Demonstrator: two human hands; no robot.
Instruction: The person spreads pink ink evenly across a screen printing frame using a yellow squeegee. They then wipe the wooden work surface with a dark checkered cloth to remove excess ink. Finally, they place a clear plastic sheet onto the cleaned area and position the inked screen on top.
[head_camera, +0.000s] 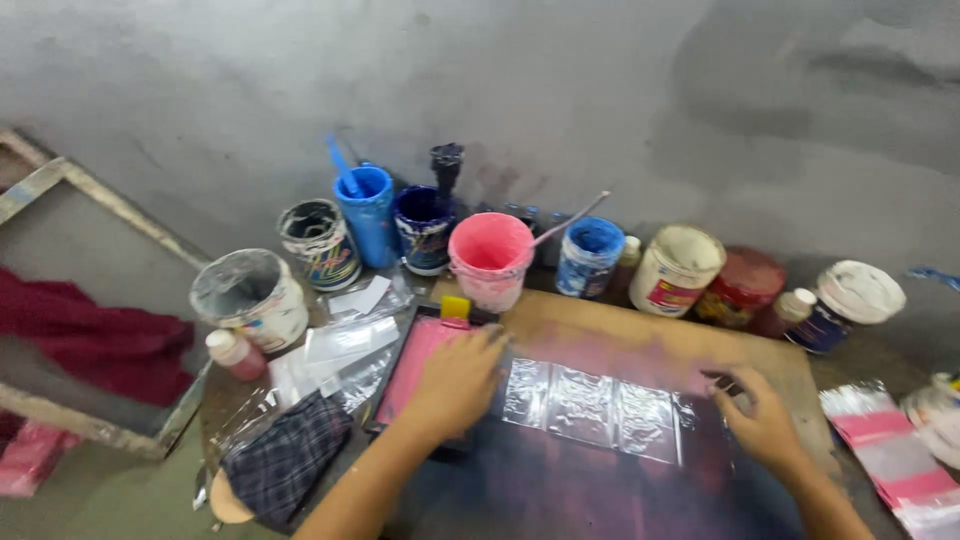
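Wooden board (640, 335) on floor, stained pink and dark, near grey wall. Row of paint tubs along far edge; pink tub (490, 258) at middle, brush handle sticking out. Strip of clear plastic bags (590, 405) flat on board centre. My left hand (458, 380) spread flat, palm down, pressing left end of strip beside pink tray (418, 365). My right hand (760, 420) fingers curled at strip's right end; cannot tell if pinching anything.

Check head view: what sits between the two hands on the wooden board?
In the head view, a row of clear plastic pouches lies flat on the wooden board, between the left hand and right hand.
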